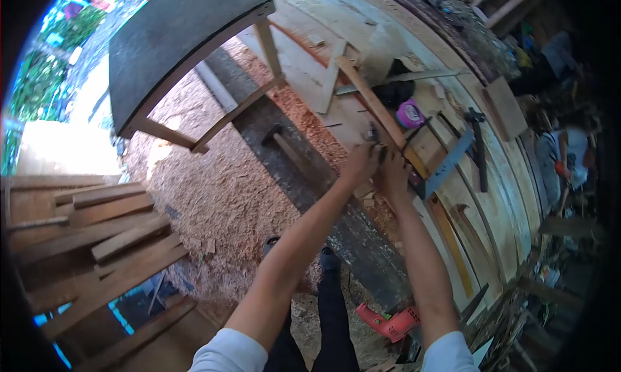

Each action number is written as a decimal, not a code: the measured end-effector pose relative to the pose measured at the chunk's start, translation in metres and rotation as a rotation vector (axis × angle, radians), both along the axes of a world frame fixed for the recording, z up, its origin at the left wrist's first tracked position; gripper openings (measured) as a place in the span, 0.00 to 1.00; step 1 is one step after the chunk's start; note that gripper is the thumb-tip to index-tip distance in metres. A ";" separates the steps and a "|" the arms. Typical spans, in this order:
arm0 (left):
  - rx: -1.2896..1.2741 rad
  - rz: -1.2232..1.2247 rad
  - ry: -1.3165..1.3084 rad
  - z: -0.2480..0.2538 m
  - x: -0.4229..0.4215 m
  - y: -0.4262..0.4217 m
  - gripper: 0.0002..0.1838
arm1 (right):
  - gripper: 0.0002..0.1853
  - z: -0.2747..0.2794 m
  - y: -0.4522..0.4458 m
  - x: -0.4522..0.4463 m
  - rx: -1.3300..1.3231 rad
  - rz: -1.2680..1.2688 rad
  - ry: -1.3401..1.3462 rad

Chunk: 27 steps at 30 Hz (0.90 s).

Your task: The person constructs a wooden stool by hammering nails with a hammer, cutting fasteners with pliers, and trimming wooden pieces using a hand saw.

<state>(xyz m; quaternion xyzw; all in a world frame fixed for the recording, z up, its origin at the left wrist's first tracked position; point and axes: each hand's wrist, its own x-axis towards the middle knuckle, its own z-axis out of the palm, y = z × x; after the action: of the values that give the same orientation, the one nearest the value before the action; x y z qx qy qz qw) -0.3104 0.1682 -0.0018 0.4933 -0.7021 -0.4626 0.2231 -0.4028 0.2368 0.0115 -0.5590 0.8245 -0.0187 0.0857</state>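
Observation:
Over the workbench, my left hand (360, 164) and my right hand (392, 176) are close together with fingers curled. A small dark item shows between them, too small to name. Just beyond the left fingers is a small grey metallic piece (371, 134); whether they touch it, I cannot tell. A narrow wooden strip (369, 100) runs diagonally from near the right fingers toward the back. Right of the right hand lies a handsaw with a bluish blade (447, 166). A round purple item (409, 114) rests beyond the hands.
A wooden-handled hammer (291, 153) lies on the dark plank (259, 116). Another hammer (479, 145) is at right. A red power drill (391, 323) sits near my feet. A dark-topped table (187, 39) stands at upper left, boards (129, 236) at lower left. Shavings (213, 184) cover the ground.

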 end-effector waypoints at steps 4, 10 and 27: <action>-0.175 0.149 0.052 0.003 0.017 -0.001 0.14 | 0.27 0.025 -0.022 0.003 0.111 -0.291 -0.337; -0.813 0.454 -0.192 0.011 0.164 -0.072 0.19 | 0.20 0.038 -0.038 0.028 0.004 -0.152 -0.811; -0.575 0.434 -0.337 -0.011 0.311 -0.164 0.24 | 0.25 0.032 -0.177 0.212 -0.218 0.452 0.070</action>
<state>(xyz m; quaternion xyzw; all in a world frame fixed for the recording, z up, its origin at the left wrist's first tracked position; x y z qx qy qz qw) 0.0008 0.0039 -0.0129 0.6166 -0.7092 -0.1021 0.3263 -0.1907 0.0601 0.0437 -0.7354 0.6742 -0.0685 -0.0019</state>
